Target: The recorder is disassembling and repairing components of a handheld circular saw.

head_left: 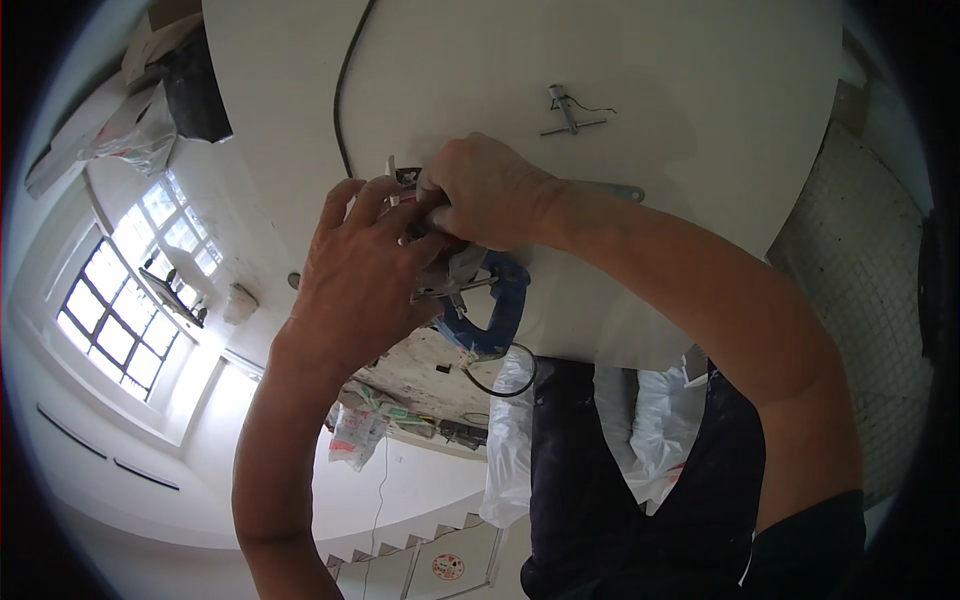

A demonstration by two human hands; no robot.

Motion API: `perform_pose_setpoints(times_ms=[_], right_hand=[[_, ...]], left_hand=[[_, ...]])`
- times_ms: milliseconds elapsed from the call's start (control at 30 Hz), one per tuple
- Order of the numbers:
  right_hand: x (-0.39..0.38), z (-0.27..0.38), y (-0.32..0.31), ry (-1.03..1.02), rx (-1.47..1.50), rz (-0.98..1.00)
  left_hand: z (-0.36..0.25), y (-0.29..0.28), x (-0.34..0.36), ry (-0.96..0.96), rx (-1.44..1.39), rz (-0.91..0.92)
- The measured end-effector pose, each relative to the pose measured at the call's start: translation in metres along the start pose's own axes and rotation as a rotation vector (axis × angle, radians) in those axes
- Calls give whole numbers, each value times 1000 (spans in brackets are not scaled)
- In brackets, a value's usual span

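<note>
A power tool with a blue loop handle [511, 305] and a grey metal body [452, 271] lies on the pale table in front of me. My left hand [365, 260] is wrapped over the front of its body, with fingers bent round it. Bent in a pinch, my right hand [487, 192] is at the same front end, its fingertips meeting those of the left. What the right fingertips grip is hidden between the hands. A flat metal wrench [622, 191] pokes out from behind my right wrist. Farther back lies a T-handled key [567, 110] with a thin cord.
A black cable [345, 95] runs along the pale tabletop [700, 90], and another black cable [525, 378] loops off the blue handle over the near edge. Plastic bags [665, 420] hang below beside my dark trousers [570, 450]. Boxes and bags [150, 120] stand far left.
</note>
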State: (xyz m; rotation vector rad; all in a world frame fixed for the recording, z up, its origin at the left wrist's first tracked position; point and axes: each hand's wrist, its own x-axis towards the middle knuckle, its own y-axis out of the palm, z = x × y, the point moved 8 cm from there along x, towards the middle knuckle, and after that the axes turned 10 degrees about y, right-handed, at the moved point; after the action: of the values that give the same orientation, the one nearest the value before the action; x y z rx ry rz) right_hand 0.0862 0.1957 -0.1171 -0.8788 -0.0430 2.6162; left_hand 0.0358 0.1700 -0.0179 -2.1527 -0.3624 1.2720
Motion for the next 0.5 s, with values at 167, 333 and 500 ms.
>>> perform_pose_setpoints(times_ms=[167,333,500], right_hand=[[0,-1,0,20,-85,44],[-1,-6,-2,45,108,50],[0,-8,1,-2,119,-28]], left_hand=[[1,1,1,-1,-7,7],[0,0,1,-14,2,16],[-1,-2,2,-13,-31,18]])
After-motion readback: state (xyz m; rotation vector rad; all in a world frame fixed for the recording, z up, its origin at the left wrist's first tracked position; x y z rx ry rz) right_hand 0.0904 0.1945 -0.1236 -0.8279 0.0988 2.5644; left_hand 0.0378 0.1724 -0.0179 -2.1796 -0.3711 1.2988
